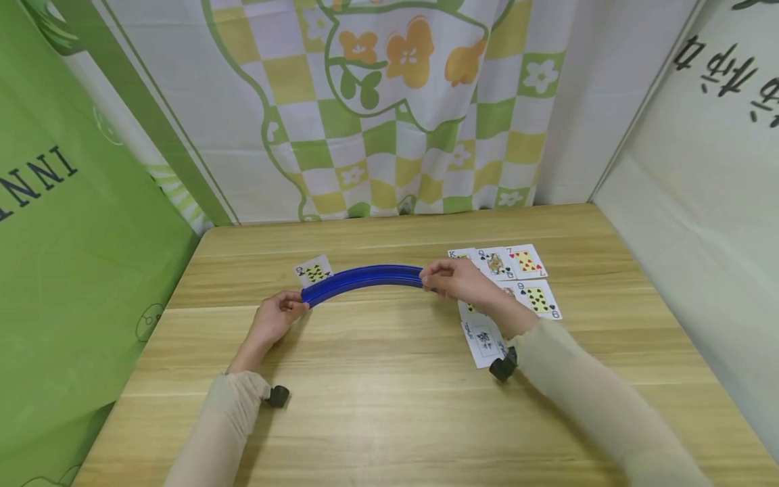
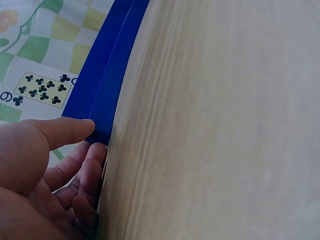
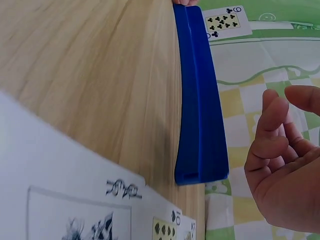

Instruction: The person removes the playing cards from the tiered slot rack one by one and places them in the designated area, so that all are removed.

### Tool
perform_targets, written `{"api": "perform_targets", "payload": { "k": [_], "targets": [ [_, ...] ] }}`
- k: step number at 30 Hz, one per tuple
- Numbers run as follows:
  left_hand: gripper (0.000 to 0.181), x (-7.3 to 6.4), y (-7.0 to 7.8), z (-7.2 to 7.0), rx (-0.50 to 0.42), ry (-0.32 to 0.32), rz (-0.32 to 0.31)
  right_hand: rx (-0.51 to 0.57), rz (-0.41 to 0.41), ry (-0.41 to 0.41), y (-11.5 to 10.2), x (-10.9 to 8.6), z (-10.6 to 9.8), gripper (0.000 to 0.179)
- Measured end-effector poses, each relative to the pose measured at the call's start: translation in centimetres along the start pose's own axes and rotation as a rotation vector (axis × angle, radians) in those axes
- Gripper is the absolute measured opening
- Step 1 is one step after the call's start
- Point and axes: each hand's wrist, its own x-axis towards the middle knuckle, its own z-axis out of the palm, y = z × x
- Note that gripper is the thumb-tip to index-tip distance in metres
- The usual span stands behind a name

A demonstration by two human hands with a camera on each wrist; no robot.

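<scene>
A curved blue playing card holder (image 1: 365, 274) lies across the middle of the table. My left hand (image 1: 276, 318) pinches its left end, thumb (image 2: 70, 129) on the top face and fingertips against the end edge. A nine of clubs (image 1: 314, 272) stands upright behind that end, its lower edge hidden by the holder. My right hand (image 1: 456, 281) hovers by the holder's right end. In the right wrist view, a gap separates this hand (image 3: 285, 165) from the holder (image 3: 200, 100), and the loosely bent fingers have nothing between them.
Playing cards lie in rows at the right, partly beneath my right hand and forearm: a queen (image 1: 496, 262), a seven of hearts (image 1: 527, 262), a nine of spades (image 1: 539, 299) and a joker (image 1: 483, 341) among them. A patterned curtain (image 1: 402, 155) hangs behind the table (image 1: 365, 406).
</scene>
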Motion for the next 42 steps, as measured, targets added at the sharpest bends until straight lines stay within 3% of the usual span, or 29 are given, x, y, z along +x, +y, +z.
{"api": "perform_targets", "payload": {
  "k": [16,42],
  "targets": [
    [0.036,0.2,-0.1,0.0,0.013,0.002,0.021,0.074,-0.018,-0.01,-2.5,2.4,2.5,0.022],
    [0.034,0.0,0.0,0.0,-0.006,-0.005,-0.012,0.13,-0.052,-0.042,-3.7,5.6,5.9,0.021]
  ]
}}
